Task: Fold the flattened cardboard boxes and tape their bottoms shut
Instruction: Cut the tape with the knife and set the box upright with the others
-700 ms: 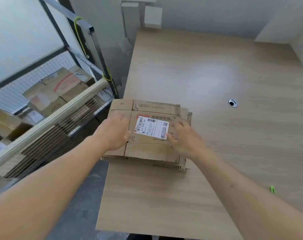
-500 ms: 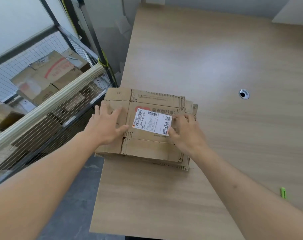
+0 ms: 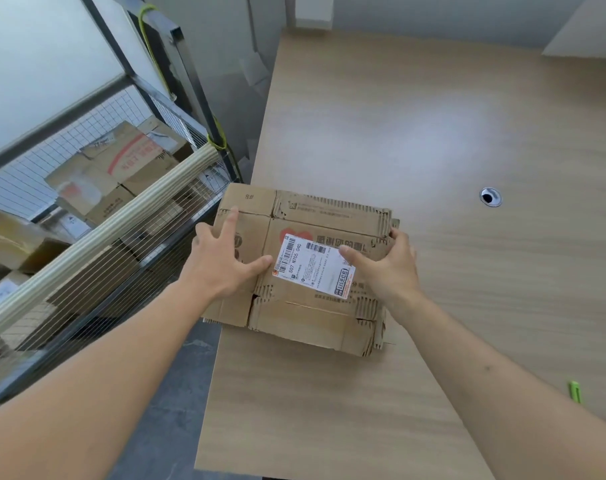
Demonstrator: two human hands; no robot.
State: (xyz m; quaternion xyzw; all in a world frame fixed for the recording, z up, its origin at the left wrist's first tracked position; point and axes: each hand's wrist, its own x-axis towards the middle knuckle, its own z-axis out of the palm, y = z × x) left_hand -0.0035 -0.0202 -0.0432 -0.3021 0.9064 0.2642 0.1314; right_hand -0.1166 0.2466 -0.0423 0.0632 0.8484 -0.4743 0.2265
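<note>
A stack of flattened cardboard boxes lies at the left edge of the wooden table. The top one bears a white shipping label and a red heart print. My left hand rests flat on the left part of the top box, fingers spread and straight. My right hand holds the stack's right edge, with the thumb on top by the label and the fingers curled over the side. No tape is in view.
A wire cage cart with a padded rail stands left of the table and holds several cartons. The table has a cable hole. A small green object lies near the right edge.
My right hand has slid from the label area to the stack's right edge and curled over it. My left hand has spread its fingers further up the top box.
</note>
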